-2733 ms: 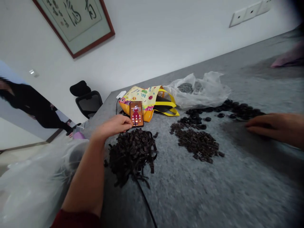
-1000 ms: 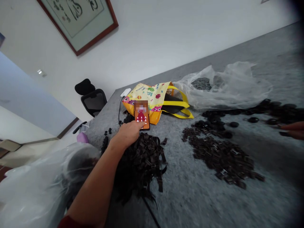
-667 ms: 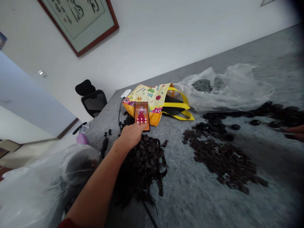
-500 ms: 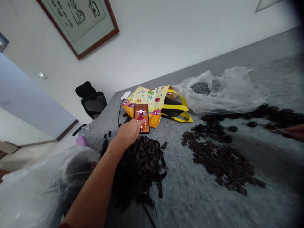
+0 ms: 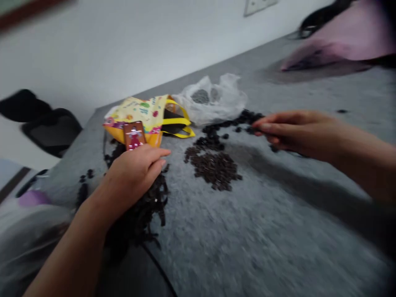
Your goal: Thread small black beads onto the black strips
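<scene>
My left hand [image 5: 136, 167] is in the air just in front of the phone [image 5: 134, 134], its fingers stretched out to the right and holding nothing. The lit phone leans against a yellow printed bag [image 5: 145, 111]. Below this hand lies a heap of dark strap pieces [image 5: 145, 214], partly hidden by the forearm. On the right, my right hand [image 5: 297, 132] is closed in a pinch above the table, near the round black parts [image 5: 213, 138]. What its fingertips grip is too blurred to name. A pile of small dark buckle-like pieces [image 5: 215, 169] lies between the hands.
Behind the black parts stands a clear plastic bag [image 5: 213, 103] with grey contents. A pink bag [image 5: 346, 45] sits at the back right of the grey table [image 5: 247, 243]. Another plastic bag [image 5: 34, 243] and an office chair [image 5: 52, 128] are at left. A black cable [image 5: 159, 270] runs along the front.
My left hand has drawn back from the phone screen and its fingers have straightened. My right hand has come further into view from the right edge. The view has swung right.
</scene>
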A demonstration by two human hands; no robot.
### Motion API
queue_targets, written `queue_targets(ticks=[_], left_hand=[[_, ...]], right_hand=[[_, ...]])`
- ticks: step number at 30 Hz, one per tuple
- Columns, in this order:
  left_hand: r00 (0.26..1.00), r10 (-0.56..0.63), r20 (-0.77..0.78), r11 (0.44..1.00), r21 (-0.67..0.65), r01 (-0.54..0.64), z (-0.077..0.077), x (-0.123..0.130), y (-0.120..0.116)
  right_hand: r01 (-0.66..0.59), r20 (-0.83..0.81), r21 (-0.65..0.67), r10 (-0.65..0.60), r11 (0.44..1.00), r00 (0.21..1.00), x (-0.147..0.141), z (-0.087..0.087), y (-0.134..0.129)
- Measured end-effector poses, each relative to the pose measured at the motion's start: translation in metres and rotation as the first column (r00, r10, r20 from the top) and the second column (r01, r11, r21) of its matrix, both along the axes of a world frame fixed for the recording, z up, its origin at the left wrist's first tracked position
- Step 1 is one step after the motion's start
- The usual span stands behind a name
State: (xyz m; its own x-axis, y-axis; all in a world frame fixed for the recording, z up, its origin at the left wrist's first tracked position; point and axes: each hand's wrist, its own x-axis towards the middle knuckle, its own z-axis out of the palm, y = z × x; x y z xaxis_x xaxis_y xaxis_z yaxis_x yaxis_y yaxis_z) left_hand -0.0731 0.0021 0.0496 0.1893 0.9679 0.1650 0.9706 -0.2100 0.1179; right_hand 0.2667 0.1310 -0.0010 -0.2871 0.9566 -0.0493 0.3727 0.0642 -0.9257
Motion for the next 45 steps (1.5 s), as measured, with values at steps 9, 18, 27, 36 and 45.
queue_targets(ticks=[9,18,27,36,45], left_hand=[[0.970,-0.167,0.178,0.972,-0.134,0.192,-0.058,0.058,0.002],[0.968,-0.220,-0.122,0.976,-0.024,0.218,-0.081,0.068,0.009],[0.973,-0.165,0.163,0.985,-0.014,0.170,-0.080,0.066,0.012],[0.263,0.238,0.935,0.958,-0.270,0.094,-0.054,0.051,0.005],[0.288,0.112,0.951,0.992,-0.125,0.027,-0.051,0.044,0.010]], right_hand=[[-0.271,-0.394,-0.277,0.148,0.922,0.907,-0.015,-0.014,-0.001],[-0.394,-0.351,-0.253,0.296,0.883,0.889,-0.036,-0.020,-0.020],[-0.373,-0.354,-0.240,0.277,0.896,0.893,-0.047,-0.017,-0.034],[-0.421,-0.371,-0.304,0.301,0.854,0.879,-0.081,0.004,-0.057],[-0.388,-0.485,-0.208,0.249,0.898,0.838,-0.097,-0.011,-0.065]])
